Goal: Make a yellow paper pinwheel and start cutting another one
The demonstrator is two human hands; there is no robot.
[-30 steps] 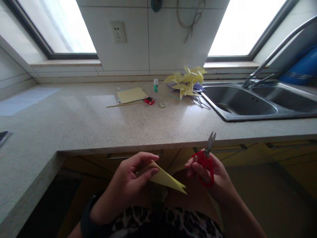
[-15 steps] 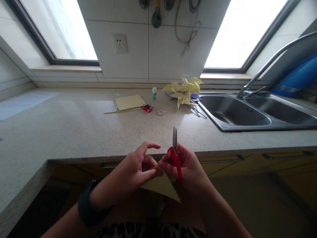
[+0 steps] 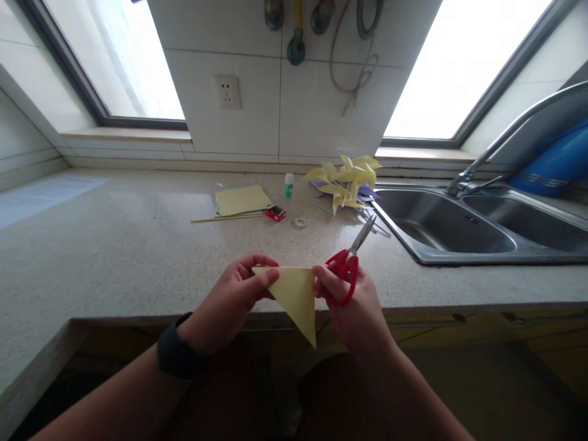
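Observation:
A yellow sheet of paper folded into a triangle (image 3: 296,297) hangs between my hands at the counter's front edge, one point downward. My left hand (image 3: 236,294) pinches its upper left corner, thumb on top. With thumb and fingertip, my right hand (image 3: 356,306) grips the upper right corner. That same hand also carries red-handled scissors (image 3: 348,260), the handles hooked over its fingers and the blades, slightly apart, pointing up and right. Part of the right fingers is hidden behind the handles.
On the counter (image 3: 151,257) lie yellow sheets (image 3: 243,199), a thin stick (image 3: 225,218), a small red box (image 3: 275,212), a tape roll (image 3: 301,223) and a glue stick (image 3: 288,185). Paper pinwheels (image 3: 346,180) are heaped beside the steel sink (image 3: 420,252).
Both hands have risen toward the counter edge and spread apart, holding the paper triangle stretched by its upper corners. The scissors have tilted to the right. The camera view has shifted slightly.

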